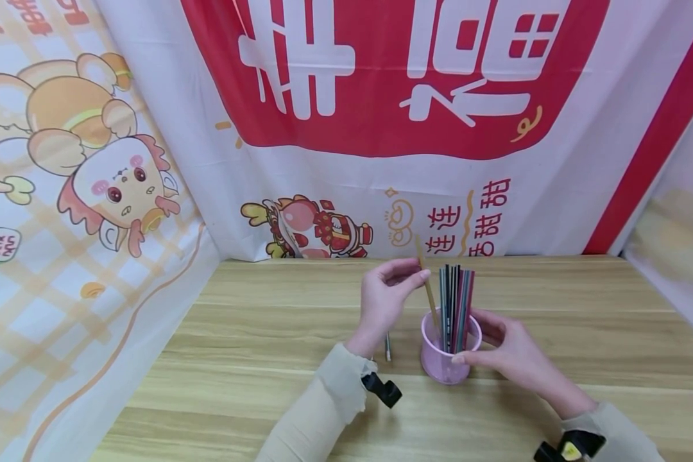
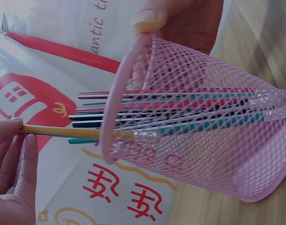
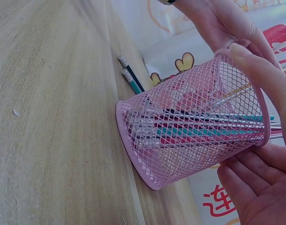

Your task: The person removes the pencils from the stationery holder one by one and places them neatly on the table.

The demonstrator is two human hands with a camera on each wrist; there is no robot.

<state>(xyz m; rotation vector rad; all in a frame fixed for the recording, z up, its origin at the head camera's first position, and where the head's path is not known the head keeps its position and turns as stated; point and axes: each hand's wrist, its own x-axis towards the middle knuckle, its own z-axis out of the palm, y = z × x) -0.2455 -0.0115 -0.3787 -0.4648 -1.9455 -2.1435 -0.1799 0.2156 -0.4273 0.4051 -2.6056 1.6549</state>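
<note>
A pink mesh pencil cup (image 1: 446, 369) stands on the table with several dark, teal and red pencils (image 1: 455, 308) upright in it. My left hand (image 1: 385, 298) pinches a yellow pencil (image 2: 72, 131) between thumb and fingers. In the left wrist view its silver ferrule end is inside the cup's rim, well above the bottom. My right hand (image 1: 511, 351) grips the cup by its rim from the right, thumb at the near side and fingers behind, as the right wrist view (image 3: 269, 183) also shows.
Beyond my left wrist, two pencils (image 3: 131, 80), one teal and one dark, lie on the wooden table (image 1: 254, 359) left of the cup. A printed cloth (image 1: 369, 173) hangs along the table's back edge. Another patterned cloth (image 1: 167, 289) borders the left side.
</note>
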